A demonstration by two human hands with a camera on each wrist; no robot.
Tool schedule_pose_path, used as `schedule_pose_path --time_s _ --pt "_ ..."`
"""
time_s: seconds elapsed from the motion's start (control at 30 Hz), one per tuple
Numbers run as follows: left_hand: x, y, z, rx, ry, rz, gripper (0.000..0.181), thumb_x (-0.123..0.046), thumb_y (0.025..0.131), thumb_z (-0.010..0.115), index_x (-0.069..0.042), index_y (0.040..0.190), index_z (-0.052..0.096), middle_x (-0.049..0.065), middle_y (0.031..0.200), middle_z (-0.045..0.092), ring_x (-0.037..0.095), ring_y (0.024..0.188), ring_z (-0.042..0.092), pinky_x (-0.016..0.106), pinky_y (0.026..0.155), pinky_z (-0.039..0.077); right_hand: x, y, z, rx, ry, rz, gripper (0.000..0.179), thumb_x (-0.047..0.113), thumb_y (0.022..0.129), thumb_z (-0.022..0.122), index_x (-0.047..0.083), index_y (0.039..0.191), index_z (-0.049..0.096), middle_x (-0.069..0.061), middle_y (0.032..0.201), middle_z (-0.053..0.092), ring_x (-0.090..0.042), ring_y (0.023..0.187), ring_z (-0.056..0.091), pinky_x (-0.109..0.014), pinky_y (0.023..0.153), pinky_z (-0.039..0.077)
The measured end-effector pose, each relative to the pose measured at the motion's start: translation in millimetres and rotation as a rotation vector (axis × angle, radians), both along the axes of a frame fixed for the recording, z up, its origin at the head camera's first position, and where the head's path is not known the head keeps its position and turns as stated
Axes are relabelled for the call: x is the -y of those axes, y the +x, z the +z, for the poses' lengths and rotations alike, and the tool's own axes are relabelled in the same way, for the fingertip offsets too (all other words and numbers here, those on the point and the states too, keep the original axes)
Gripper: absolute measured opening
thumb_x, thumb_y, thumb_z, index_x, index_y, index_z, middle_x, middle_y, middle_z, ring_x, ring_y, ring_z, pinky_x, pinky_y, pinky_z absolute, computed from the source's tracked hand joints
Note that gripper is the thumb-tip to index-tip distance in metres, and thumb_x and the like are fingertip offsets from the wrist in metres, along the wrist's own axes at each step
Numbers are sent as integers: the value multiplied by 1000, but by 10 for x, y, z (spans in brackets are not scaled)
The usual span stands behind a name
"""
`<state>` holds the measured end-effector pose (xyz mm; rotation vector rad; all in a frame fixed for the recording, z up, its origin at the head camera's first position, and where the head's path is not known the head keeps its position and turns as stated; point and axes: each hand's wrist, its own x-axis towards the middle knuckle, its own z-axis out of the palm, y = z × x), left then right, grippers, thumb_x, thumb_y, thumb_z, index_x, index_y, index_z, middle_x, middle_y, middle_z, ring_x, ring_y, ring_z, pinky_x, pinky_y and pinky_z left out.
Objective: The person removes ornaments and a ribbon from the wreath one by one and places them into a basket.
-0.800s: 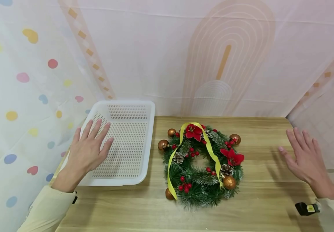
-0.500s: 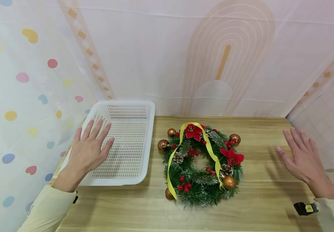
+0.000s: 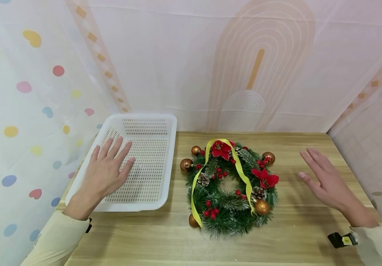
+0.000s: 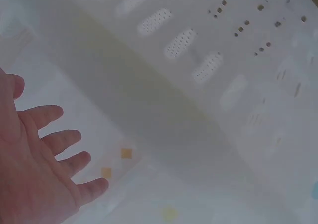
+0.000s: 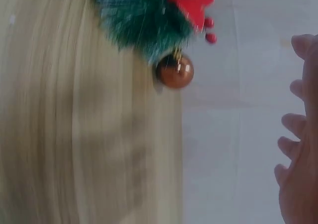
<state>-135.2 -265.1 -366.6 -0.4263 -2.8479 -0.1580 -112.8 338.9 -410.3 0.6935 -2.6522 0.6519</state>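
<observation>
A green Christmas wreath (image 3: pixel 224 214) lies on the wooden table, dressed with red poinsettias, berries, pinecones and copper baubles. Draped over its top is a yellow ribbon (image 3: pixel 240 170), both ends hanging toward the near side. My left hand (image 3: pixel 102 175) hovers over the left part of a white plastic basket (image 3: pixel 169 173), fingers spread and holding nothing. To the right of the wreath, my right hand (image 3: pixel 327 183) is held above the table with fingers extended and nothing in it. In the right wrist view a copper bauble (image 5: pixel 175 71) shows at the wreath's edge.
The wooden table (image 3: pixel 164 240) runs back to a pale fabric backdrop (image 3: pixel 177 55) with arch prints. A dotted cloth (image 3: pixel 28 122) hangs along the left side, and another pale cloth (image 3: pixel 380 155) borders the right. The basket stands at the back left.
My right hand has moved left toward the wreath. The left hand has shifted slightly to the right over the basket. Wreath, ribbon and basket stay in place.
</observation>
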Motion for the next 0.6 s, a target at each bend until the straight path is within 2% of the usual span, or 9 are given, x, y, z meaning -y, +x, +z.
schedule_pose_path --time_s 0.2,0.3,0.4,0.6 --pt "-104 16 28 4 27 -30 54 -39 104 43 -8 148 44 23 154 37 45 143 27 65 113 17 251 34 64 66 -14 58 71 13 93 65 14 155 33 -20 158 29 -39 146 25 -43 121 17" --pt "-161 30 31 22 48 -46 54 -39 104 43 -9 149 44 23 154 37 45 144 26 64 113 18 375 71 81 95 -18 98 74 13 91 67 16 156 31 -18 158 29 -38 145 26 -51 118 21" --pt "-224 50 35 29 60 -64 53 -38 104 44 -9 148 45 24 154 38 45 143 27 64 112 20 490 117 77 131 -17 139 76 17 90 69 15 156 31 -14 160 28 -32 149 21 -57 117 21" --pt "-338 96 44 11 77 -105 51 -35 103 47 -8 146 48 24 151 41 44 141 31 64 112 23 656 198 -15 203 1 220 89 35 83 77 14 156 31 -11 161 28 -21 152 14 -58 117 18"
